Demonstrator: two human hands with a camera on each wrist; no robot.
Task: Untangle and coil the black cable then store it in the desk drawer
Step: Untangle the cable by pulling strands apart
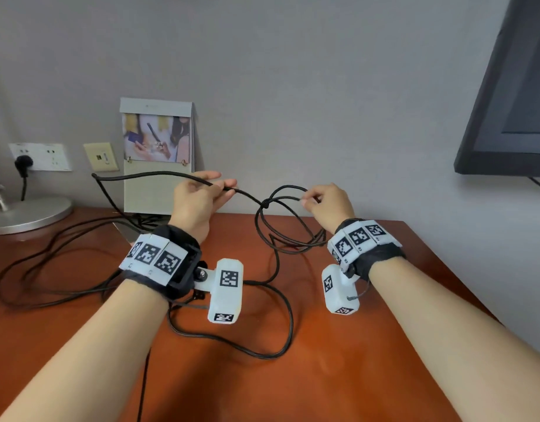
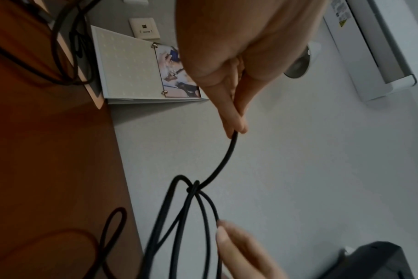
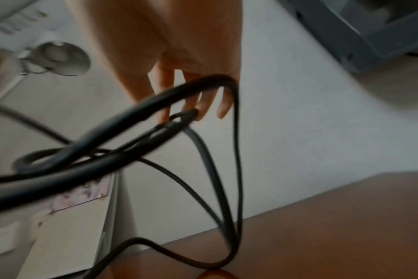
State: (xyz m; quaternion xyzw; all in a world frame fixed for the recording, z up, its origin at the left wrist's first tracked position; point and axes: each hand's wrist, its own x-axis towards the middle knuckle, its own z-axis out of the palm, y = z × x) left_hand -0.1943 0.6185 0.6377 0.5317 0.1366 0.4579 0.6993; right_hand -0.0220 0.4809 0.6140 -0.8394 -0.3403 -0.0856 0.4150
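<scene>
**Fingers pinch the cable on both sides of a knot**

Fingers of the left hand (image 1: 198, 197) are pinched on the black cable (image 1: 280, 306), with the line leaving the fingertips toward 3 o'clock; fingers of the right hand (image 1: 326, 202) are curled onto the top of a bundle of loops hanging at 7 o'clock from them, though which strand they grip I cannot tell

Nearest the camera, slack cable lies in a wide curve on the desk (image 1: 369, 345) between the two forearms, and one strand runs off the front edge at 6 o'clock, cut off by the frame. More slack trails across the desk toward 9 o'clock

Above the desk, the knot (image 1: 265, 204) sits between the hands, at 3 o'clock from the left fingertips and 9 o'clock from the right ones, slightly nearer the right hand. The taut stretch from the left pinch to the knot runs roughly 9 to 3, so my judgement is that loosening it depends on pulling the loops apart along that axis. In the left wrist view several strands fan out below the knot (image 2: 194, 186); how they cross inside it is too tight to read. The right wrist view is blurred

Farther back, the cable bends sharply at 10 o'clock beside a standing calendar (image 1: 157, 153) against the wall. No drawer is visible
</scene>
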